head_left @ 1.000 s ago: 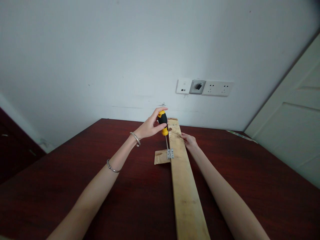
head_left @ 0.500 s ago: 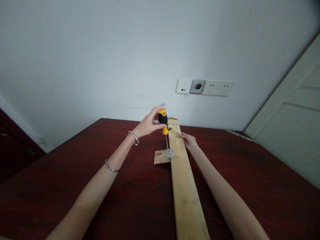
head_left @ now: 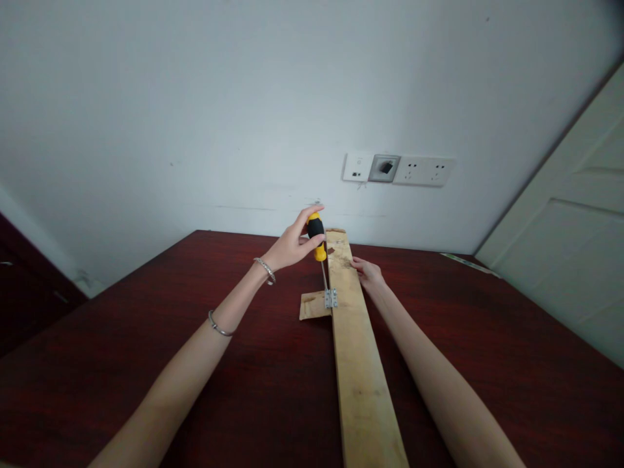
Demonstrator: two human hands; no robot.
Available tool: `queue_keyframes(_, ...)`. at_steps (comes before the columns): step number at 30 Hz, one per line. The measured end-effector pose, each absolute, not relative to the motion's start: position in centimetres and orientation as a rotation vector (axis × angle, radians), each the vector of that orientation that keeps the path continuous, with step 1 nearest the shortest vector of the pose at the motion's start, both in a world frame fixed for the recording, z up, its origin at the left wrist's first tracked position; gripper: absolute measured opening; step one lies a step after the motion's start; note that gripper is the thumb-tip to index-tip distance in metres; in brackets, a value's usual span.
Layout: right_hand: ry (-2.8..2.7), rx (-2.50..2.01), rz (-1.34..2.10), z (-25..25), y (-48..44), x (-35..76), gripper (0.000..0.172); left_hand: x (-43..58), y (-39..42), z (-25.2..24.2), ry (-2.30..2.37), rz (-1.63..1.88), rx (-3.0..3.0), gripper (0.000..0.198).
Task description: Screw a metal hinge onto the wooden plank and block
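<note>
While near-upright, screwdriver inside left grip

I count one long pale wooden plank. One small pale wood offcut. One small silver metal hinge. One yellow-and-black-handled screwdriver. Two bare hands: left hand, right hand. Two thin silver bracelets, both on left arm. One dark red wooden table. One row of white wall sockets; I can't tell plate count. One white panelled door.
</note>
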State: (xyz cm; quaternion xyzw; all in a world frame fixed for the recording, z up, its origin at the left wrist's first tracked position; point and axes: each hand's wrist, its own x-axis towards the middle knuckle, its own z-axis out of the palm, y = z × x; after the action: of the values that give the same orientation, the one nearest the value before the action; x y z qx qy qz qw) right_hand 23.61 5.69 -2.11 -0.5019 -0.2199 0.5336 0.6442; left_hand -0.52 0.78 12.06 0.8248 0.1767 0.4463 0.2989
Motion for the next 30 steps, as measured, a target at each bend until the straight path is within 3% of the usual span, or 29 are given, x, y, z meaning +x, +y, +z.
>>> queue_keyframes(6, -0.483, -1.15, 1.202, -2.1, 5.7, 23.6, 0.022, -2.0, 1.4, 12.9, 0.36, 0.981, 2.185, 0.067)
queue_keyframes(15, -0.472, -1.148, 1.21, -2.2, 5.8, 23.6, 0.022, -1.1, 1.8, 12.1, 0.543, 1.219, 2.185, 0.053)
queue_keyframes(23, -0.472, -1.152, 1.204, -1.9, 5.6, 23.5, 0.026, 0.0, 1.5, 11.4, 0.605, 1.378, 2.201, 0.063)
queue_keyframes(30, -0.47, -1.158, 1.187, -1.8, 5.5, 23.4, 0.027, -0.4, 1.1, 11.9, 0.494, 1.228, 2.216, 0.059)
